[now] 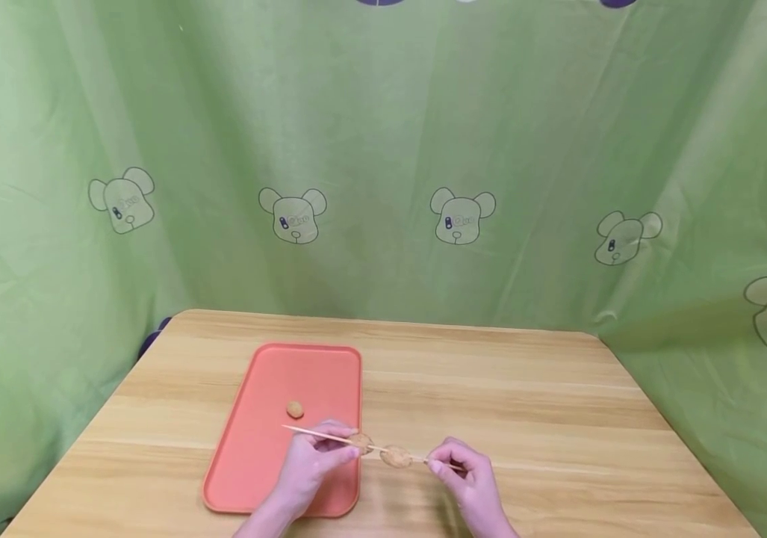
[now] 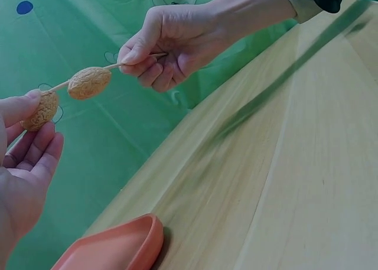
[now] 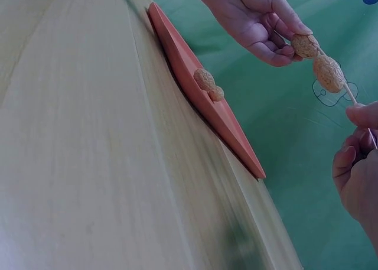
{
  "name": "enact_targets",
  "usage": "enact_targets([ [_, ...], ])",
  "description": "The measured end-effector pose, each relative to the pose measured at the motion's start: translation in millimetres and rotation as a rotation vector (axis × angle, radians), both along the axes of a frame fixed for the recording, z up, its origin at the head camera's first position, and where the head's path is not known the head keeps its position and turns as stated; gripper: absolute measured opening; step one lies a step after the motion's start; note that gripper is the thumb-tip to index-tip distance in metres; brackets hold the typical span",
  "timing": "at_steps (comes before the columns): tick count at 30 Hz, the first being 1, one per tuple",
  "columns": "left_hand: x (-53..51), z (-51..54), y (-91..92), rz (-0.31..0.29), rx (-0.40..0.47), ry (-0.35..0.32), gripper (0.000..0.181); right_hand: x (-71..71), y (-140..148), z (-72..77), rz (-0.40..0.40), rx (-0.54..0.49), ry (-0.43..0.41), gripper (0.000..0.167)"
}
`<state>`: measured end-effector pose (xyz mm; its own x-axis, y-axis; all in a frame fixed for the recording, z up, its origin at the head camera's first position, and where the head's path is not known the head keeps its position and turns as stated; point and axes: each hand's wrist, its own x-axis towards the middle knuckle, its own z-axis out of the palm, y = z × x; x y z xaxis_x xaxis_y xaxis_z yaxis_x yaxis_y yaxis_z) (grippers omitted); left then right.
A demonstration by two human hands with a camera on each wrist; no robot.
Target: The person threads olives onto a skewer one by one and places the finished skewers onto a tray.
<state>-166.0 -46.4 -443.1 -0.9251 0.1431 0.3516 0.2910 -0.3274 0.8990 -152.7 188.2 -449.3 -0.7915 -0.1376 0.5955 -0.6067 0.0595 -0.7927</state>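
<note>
My left hand [image 1: 311, 465], over the tray's right side, pinches a wrinkled tan oval ball [image 2: 41, 111] between thumb and fingers. A thin wooden skewer [image 1: 316, 433] runs to this ball, and its pointed end shows beyond my left hand in the head view. A second wrinkled ball [image 2: 88, 83] is threaded on the skewer between my hands, close beside the first. My right hand [image 1: 469, 478] grips the skewer's other end, fingers curled round it, above the table.
A coral-red tray [image 1: 249, 456] lies on the left part of the wooden table [image 1: 524, 396]. Two more balls show on it in the right wrist view, a larger one [image 3: 204, 80] and one behind it [image 3: 217, 93]. A green curtain [image 1: 383, 149] surrounds the table.
</note>
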Motion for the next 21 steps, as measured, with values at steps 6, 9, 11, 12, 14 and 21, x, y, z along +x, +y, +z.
enact_targets([
  [6,0.2,-0.6,2.2,0.003,-0.011,-0.006,0.029,0.1,0.1,-0.7,0.0,0.002,0.0,0.018],
  [9,0.8,-1.2,3.0,0.0,-0.01,-0.012,0.03,-0.2,0.0,-1.8,-0.006,0.015,0.001,0.017],
  [11,1.1,-1.4,3.8,0.001,-0.013,-0.019,0.03,-0.1,0.0,-2.5,-0.016,0.025,-0.009,0.015],
  [12,1.3,-1.5,4.3,0.002,-0.018,-0.022,0.031,0.2,0.1,-2.9,-0.02,0.029,-0.016,0.013],
  [14,1.8,-1.6,5.6,0.003,-0.03,-0.038,0.032,1.2,0.7,-3.3,-0.033,0.036,-0.032,0.011],
  [21,3.9,-3.2,10.7,-0.003,-0.094,-0.155,0.033,6.0,8.0,-1.6,-0.054,0.082,-0.087,0.008],
])
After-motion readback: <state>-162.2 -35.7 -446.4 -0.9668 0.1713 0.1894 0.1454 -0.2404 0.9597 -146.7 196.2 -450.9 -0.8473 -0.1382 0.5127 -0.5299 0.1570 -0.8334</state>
